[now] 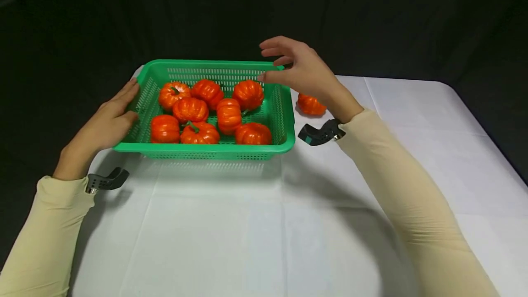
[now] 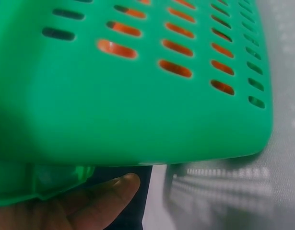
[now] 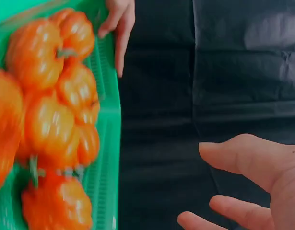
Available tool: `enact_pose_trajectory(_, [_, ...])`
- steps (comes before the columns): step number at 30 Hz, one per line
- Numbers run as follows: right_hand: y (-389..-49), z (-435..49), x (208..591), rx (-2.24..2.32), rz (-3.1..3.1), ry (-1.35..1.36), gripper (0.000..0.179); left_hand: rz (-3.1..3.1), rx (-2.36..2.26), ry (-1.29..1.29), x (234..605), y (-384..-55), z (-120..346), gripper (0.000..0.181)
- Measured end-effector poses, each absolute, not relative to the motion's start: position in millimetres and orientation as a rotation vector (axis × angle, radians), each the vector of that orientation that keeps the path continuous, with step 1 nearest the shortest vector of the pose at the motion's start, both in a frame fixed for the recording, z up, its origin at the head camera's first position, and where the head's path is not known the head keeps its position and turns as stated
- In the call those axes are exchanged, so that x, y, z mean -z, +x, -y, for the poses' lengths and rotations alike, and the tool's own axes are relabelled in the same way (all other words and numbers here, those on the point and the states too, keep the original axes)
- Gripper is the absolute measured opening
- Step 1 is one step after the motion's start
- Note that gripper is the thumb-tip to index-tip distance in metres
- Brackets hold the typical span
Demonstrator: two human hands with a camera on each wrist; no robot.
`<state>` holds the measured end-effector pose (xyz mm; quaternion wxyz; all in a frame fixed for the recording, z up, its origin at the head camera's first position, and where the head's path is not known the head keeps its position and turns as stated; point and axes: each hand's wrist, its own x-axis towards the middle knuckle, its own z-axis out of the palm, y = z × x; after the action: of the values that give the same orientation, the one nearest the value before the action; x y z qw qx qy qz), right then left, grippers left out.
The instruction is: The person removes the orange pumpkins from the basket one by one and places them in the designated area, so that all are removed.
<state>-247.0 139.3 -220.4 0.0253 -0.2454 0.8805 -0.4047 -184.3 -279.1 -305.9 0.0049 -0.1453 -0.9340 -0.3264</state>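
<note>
A green plastic basket [image 1: 206, 147] with slotted walls holds several shiny orange-red pumpkins [image 1: 190, 110]. My left hand [image 1: 109, 120] rests on the basket's left rim, fingers laid straight along it; in the left wrist view its thumb [image 2: 121, 189] shows beside the green wall. Above the basket's far right corner hovers my right hand [image 1: 301, 65], its fingers apart and loosely bent, holding nothing. The right wrist view shows that thumb [image 3: 229, 153] and two fingertips away from the basket's side. One more pumpkin [image 1: 311, 105] lies on the table right of the basket, partly covered by my right wrist.
A white cloth [image 1: 214, 233] with fold lines covers the table. Black curtain [image 1: 392, 17] hangs behind the table's far edge. Each wrist carries a black camera mount, the right one [image 1: 319, 133] close to the basket's near right corner.
</note>
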Motion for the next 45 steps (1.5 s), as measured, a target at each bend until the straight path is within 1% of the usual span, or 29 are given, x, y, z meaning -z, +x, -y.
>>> enact_pose_trajectory(4, [-258.0,-114.1,223.9,1.318,-2.509,-0.794,0.064,2.921,1.023,-0.443,306.5,-184.9,276.9,0.064])
enact_pose_trajectory(8, [-266.6,-97.7,233.8,1.307,-2.369,-0.744,0.067,2.923,1.032,-0.441,307.4,-185.2,274.4,0.064])
enact_pose_trajectory(16, [-278.3,-80.1,252.3,1.073,-2.344,-0.693,0.073,2.920,1.013,-0.440,306.6,-185.7,272.3,0.064])
enact_pose_trajectory(25, [-279.7,-73.6,268.0,0.940,-2.353,-0.680,0.079,2.916,1.029,-0.441,307.4,-184.3,271.6,0.064])
enact_pose_trajectory(35, [-273.7,-77.3,280.5,0.739,-2.438,-0.864,0.081,2.928,1.031,-0.450,306.0,-185.6,273.1,0.064])
enact_pose_trajectory(45, [-274.0,-77.5,287.9,0.879,-2.449,-0.965,0.067,2.923,1.044,-0.459,304.3,-182.7,279.0,0.065])
